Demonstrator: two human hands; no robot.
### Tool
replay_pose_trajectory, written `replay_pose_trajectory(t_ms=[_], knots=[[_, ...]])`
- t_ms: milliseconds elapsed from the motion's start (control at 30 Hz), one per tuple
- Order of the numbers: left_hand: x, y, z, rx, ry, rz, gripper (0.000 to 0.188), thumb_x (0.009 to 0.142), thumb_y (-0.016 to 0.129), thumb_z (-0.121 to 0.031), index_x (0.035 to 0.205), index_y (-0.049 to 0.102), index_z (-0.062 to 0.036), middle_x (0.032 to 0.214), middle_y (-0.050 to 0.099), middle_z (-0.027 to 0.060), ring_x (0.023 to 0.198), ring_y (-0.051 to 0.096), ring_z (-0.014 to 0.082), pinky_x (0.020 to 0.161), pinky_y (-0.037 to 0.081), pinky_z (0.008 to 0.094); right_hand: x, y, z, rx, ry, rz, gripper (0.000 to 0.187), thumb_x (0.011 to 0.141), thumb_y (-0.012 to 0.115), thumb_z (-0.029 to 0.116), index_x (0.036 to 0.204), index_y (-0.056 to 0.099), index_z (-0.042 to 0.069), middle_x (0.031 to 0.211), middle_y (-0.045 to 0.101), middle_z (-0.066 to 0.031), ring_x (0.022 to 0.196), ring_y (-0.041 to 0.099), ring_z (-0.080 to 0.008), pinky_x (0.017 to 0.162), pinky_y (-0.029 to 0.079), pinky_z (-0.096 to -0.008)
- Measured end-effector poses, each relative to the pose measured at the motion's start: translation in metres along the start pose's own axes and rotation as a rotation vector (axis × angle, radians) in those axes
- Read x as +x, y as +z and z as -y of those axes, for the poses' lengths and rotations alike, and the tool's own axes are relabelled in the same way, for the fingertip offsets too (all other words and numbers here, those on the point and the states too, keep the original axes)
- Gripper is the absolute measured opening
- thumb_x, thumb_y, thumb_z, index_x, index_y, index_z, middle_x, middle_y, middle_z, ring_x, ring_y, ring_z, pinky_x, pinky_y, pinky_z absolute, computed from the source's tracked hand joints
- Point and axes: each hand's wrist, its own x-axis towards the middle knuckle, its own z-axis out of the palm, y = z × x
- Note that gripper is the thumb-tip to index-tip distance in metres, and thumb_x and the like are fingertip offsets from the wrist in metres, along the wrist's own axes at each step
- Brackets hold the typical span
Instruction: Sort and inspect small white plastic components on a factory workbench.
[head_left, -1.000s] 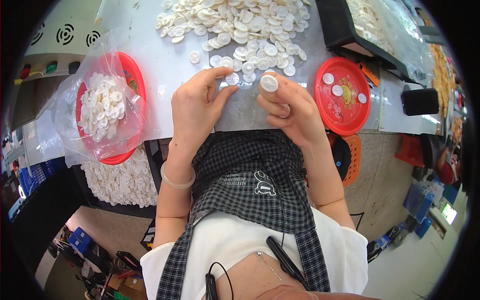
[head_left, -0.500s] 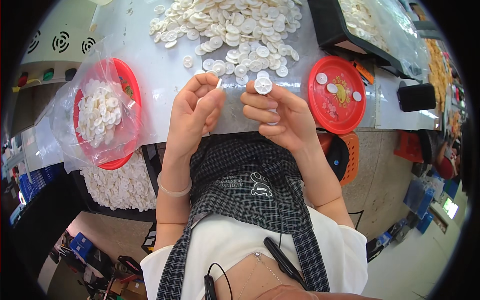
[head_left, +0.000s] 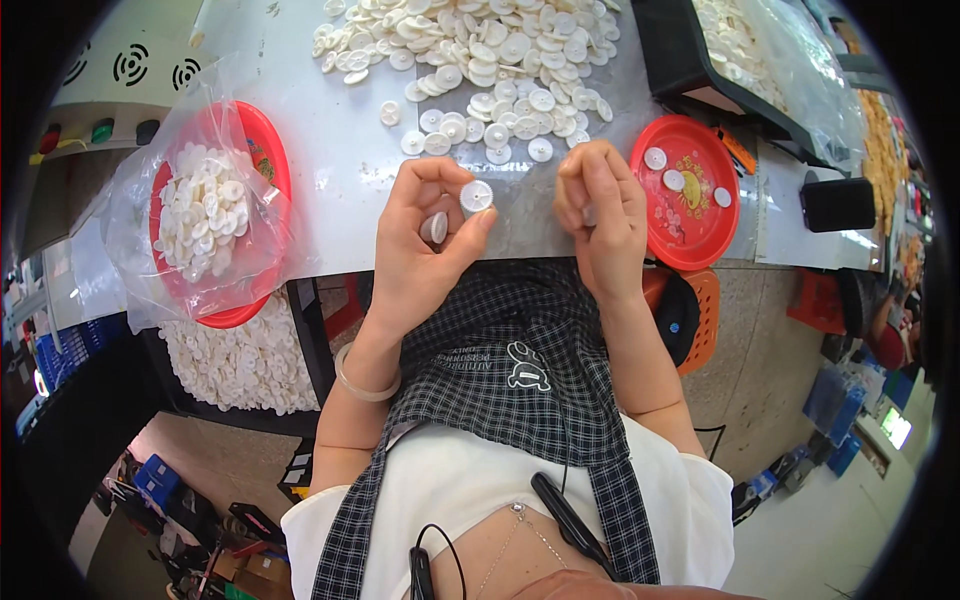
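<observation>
Between the thumb and forefinger of my left hand a small white plastic gear is pinched, its flat face turned up. A second white disc sits in the curl of that hand's other fingers. My right hand is closed, its fingers bent and pressed together. Only a sliver of a white gear shows between those fingers; the rest is hidden. Beyond both hands a big pile of white gears spreads over the table, its nearest pieces lying loose just past the fingertips.
On the left, a red basin holds a clear bag of white gears. Below it stands a bin of white pieces. A red plate with several white discs lies right, near a black phone and a black tray.
My left hand has moved right, and the disc at its fingertips now shows its face instead of its edge. My right hand has turned and shifted right, hiding the gear that showed at its fingertips.
</observation>
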Motion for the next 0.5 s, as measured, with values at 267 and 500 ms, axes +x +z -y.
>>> replay_pose_trajectory(t_ms=[267, 500], knots=[[0.008, -0.02, -0.016, -0.672, -0.131, -0.056, 0.024, 0.091, 0.053, -0.015, 0.112, 0.046, -0.0053, 0.096, 0.055, 0.0077, 0.059, 0.043, 0.0052, 0.048, 0.032, 0.0152, 0.018, 0.006, 0.003, -1.124, -0.481, -0.109, 0.009, 0.08, 0.076, 0.011, 0.087, 0.071, 0.007, 0.063, 0.048, 0.0016, 0.051, 0.038, -0.0074, 0.047, 0.03, -0.0253], [0.021, -0.027, -0.009, 0.246, 0.058, -0.306, 0.019, 0.078, 0.073, -0.004, 0.093, 0.061, -0.005, 0.068, 0.047, -0.0028, 0.057, 0.041, 0.0044, 0.05, 0.032, 0.0214, 0.028, 0.015, -0.011, -1.241, -0.577, -0.09, 0.014, 0.076, 0.078, 0.021, 0.082, 0.07, 0.01, 0.064, 0.05, 0.0014, 0.051, 0.044, -0.011, 0.046, 0.036, -0.028]])
